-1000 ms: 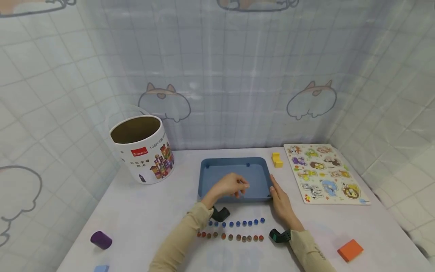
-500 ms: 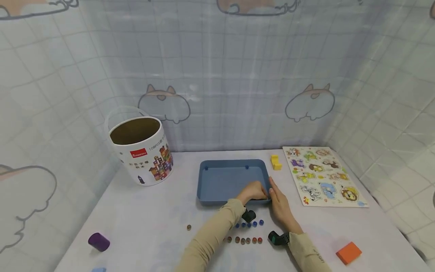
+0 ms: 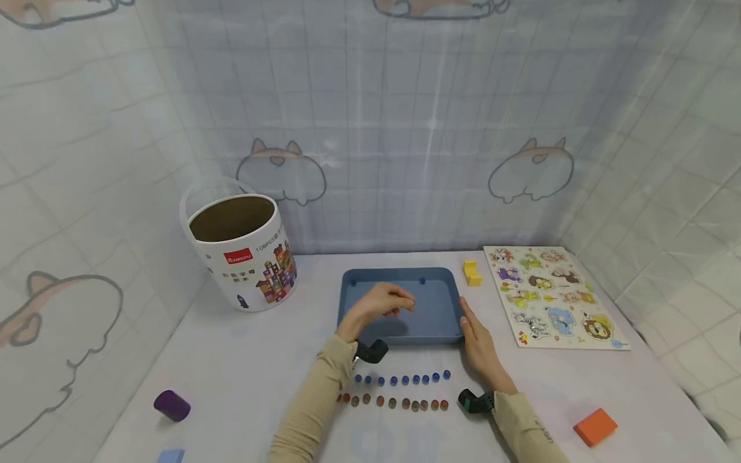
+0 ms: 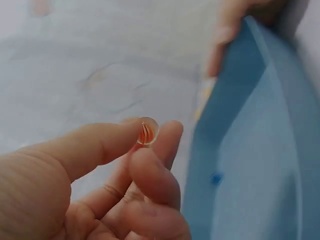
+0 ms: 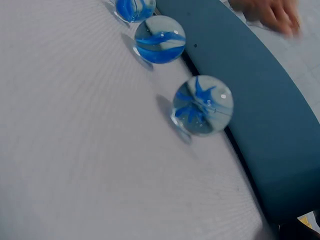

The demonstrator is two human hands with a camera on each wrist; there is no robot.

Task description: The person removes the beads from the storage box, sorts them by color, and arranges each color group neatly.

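Observation:
My left hand [image 3: 379,302] is raised over the blue tray [image 3: 399,339]. Between its thumb and fingers it pinches a clear marble with an orange swirl [image 4: 149,131], seen up close in the left wrist view. My right hand [image 3: 479,347] lies along the tray's right side with straight fingers touching the wall. In front of the tray runs a row of blue marbles [image 3: 405,381], and nearer to me a row of reddish-brown marbles [image 3: 406,404]. My left forearm covers the left part of those rows. Clear marbles with blue swirls [image 5: 202,106] show large in the right wrist view.
A white bucket [image 3: 249,270] stands at the back left. To the right lie a yellow block [image 3: 472,273], an animal puzzle board [image 3: 556,299] and an orange block [image 3: 595,427]. A purple cylinder [image 3: 172,406] and a light blue block [image 3: 170,456] are at the front left.
My left hand went to the tray's front right corner, then came back up and left over the tray's middle. The right hand stays at the tray's right side.

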